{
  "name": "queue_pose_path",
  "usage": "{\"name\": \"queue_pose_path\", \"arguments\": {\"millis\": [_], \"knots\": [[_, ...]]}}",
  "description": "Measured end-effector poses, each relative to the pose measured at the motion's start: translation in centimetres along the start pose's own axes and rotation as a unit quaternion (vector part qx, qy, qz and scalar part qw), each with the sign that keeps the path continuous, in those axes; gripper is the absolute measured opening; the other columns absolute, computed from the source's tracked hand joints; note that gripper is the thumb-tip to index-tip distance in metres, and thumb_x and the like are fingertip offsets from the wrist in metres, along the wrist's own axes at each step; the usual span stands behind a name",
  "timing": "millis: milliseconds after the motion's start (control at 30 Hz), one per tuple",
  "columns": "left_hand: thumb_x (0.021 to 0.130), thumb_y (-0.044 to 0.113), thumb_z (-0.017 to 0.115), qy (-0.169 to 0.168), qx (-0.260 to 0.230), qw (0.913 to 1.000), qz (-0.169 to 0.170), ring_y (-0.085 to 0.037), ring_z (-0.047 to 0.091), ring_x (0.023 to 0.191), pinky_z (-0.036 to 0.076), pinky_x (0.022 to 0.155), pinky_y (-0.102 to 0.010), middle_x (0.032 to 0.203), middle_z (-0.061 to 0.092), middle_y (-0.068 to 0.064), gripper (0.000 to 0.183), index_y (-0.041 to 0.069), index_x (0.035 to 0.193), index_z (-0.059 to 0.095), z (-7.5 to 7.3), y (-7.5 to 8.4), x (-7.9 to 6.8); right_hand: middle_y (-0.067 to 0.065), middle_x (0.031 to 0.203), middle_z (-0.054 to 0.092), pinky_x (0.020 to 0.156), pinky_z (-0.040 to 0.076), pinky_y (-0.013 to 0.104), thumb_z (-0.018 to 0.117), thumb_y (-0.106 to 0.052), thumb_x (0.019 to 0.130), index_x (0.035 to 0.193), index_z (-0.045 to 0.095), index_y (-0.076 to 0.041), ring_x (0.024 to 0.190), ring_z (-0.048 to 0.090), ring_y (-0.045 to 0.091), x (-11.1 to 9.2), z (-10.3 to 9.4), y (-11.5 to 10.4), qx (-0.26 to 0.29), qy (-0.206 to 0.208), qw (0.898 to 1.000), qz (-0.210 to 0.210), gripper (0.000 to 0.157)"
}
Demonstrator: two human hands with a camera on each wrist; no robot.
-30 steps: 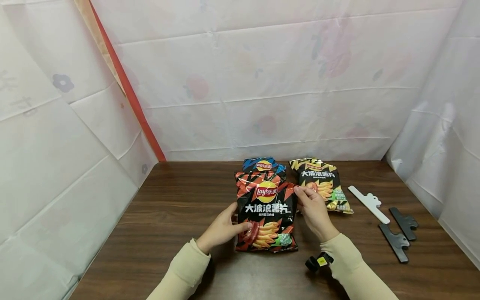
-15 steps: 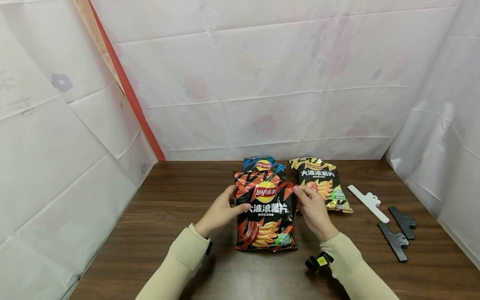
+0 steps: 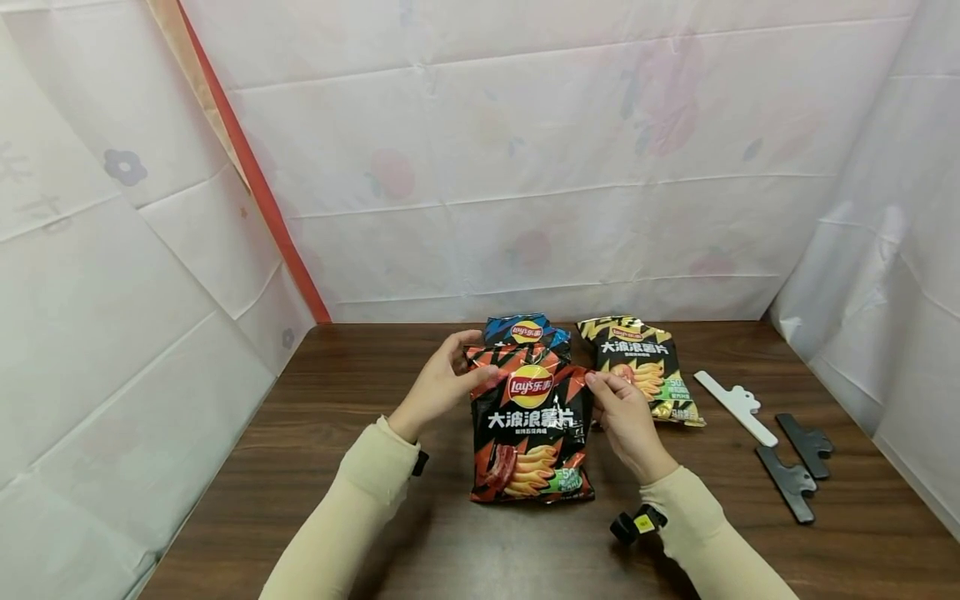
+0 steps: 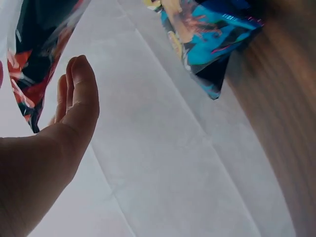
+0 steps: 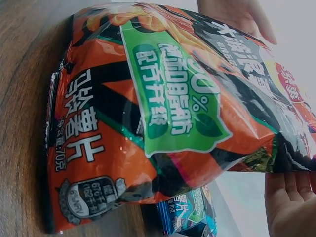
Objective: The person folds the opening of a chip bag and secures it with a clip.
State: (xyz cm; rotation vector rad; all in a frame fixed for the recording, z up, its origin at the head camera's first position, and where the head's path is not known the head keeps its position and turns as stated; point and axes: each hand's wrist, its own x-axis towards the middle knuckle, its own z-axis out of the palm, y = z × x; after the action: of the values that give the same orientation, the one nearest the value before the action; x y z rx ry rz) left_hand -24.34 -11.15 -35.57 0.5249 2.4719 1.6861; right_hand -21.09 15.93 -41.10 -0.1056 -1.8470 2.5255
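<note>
- Left hand (image 3: 435, 387), higher than a second ago, spreads uncurled about the upper left corner of the red chip bag (image 3: 532, 433).
- Right hand (image 3: 628, 425) keeps pinching its upper right edge.
- That bag stays standing on the table (image 3: 337, 417), before the blue bag (image 3: 527, 330).

Jagged red-and-black chip bag (image 3: 531, 429), blue-and-black bag (image 3: 526, 332), zigzag yellow-and-black bag (image 3: 637, 367)

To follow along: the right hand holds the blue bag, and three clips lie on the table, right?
Not quite: the right hand holds the red bag, with the blue bag behind it, as the head view shows. The rest stands.
</note>
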Motion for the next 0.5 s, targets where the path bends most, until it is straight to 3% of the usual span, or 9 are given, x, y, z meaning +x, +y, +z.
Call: {"name": "queue_pose_path", "arguments": {"millis": [200,500], "knots": [[0.094,0.038,0.066,-0.011,0.049,0.9984,0.027,-0.021,0.058,0.114,0.051,0.084,-0.037,0.131,0.059,-0.004,0.055,0.020,0.142,0.046,-0.7,1.4,1.1,-0.009,0.086,0.064,0.069,0.054,0.022,0.058,-0.019,0.100,0.085,0.068,-0.020,0.075,0.064,0.005,-0.2,0.2,-0.1,-0.005,-0.002,1.000,-0.005,0.018],[0.093,0.034,0.068,-0.015,0.064,0.9965,0.051,-0.022,0.062,0.112,0.055,0.084,-0.039,0.126,0.062,-0.004,0.043,0.022,0.133,0.056,-1.1,4.3,2.5,-0.011,0.086,0.064,0.070,0.054,0.022,0.057,-0.022,0.100,0.082,0.069,-0.024,0.076,0.063,0.004,-0.4,0.1,-0.1,-0.011,-0.007,1.000,-0.011,0.021]]}}
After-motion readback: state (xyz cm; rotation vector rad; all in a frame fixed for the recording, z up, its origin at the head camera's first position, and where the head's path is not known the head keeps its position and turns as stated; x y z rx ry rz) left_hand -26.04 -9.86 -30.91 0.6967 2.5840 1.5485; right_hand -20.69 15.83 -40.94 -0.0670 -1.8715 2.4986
